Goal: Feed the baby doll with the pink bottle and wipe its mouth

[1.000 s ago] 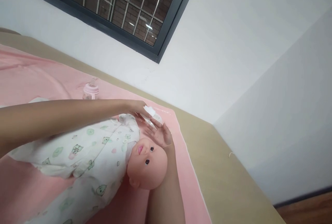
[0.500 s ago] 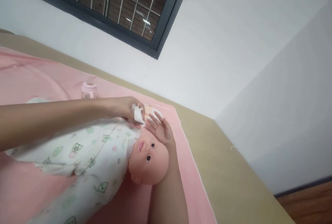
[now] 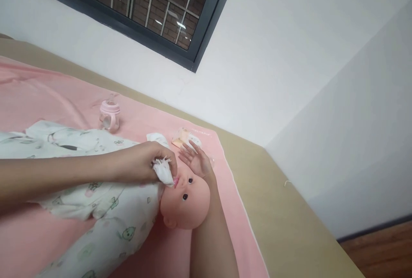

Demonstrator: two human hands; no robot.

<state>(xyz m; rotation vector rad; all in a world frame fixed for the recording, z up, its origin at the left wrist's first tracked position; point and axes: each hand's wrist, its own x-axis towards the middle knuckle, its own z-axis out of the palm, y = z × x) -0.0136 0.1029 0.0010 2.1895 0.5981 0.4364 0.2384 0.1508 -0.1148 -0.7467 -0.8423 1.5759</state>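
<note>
A bald baby doll (image 3: pixel 189 209) in a white one-piece with green animal prints lies face up on a pink sheet (image 3: pixel 154 252). Its head rests against the forearm of my right hand (image 3: pixel 198 162), which is open, palm up, fingers spread. Pinched in my left hand (image 3: pixel 154 157) is a crumpled white tissue (image 3: pixel 163 171), its lower tip at the doll's mouth. Left fingertips are partly hidden behind the hand and tissue. Just past my right fingers lies a small orange and white packet (image 3: pixel 183 137), partly covered.
A pink baby bottle (image 3: pixel 110 117) with a handle stands on the sheet beyond the doll. The tan bed surface (image 3: pixel 273 200) borders the sheet, against a white wall (image 3: pixel 273 46) with a dark-framed barred window (image 3: pixel 193 54).
My left hand has moved down and slightly left with the tissue, from above the doll's chest side to its mouth. My right hand has stayed nearly still. More of the bottle now shows.
</note>
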